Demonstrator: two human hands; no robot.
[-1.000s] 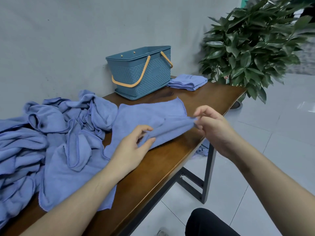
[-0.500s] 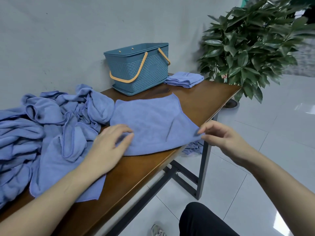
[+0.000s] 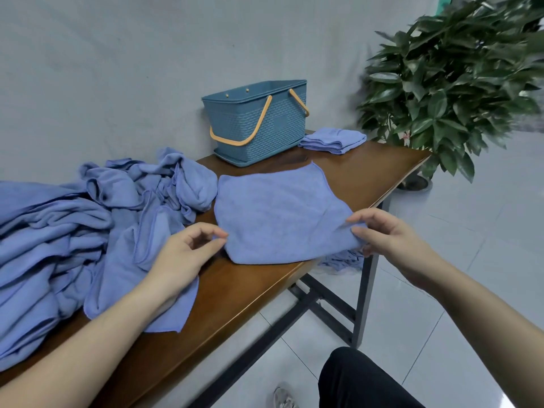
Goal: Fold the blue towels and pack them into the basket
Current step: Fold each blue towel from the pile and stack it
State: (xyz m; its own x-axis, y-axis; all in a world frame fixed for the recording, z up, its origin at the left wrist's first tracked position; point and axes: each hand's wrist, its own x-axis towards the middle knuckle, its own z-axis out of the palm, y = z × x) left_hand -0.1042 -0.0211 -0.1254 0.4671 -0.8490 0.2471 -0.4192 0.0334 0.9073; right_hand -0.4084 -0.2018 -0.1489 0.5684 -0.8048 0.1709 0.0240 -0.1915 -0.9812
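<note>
Blue towel (image 3: 276, 213) lies flat on the table (image 3: 235, 293); left hand (image 3: 179, 254) and right hand (image 3: 391, 237) pinch its near corners. Uneven pulling may skew the fold or drag it off the edge.

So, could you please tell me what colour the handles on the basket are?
The handles are orange-yellow against the teal-blue basket; the head view shows them clearly.

One head-worn view looks forward and down, close over the table (image 3: 256, 293); the basket (image 3: 259, 125) sits at twelve o'clock.
</note>
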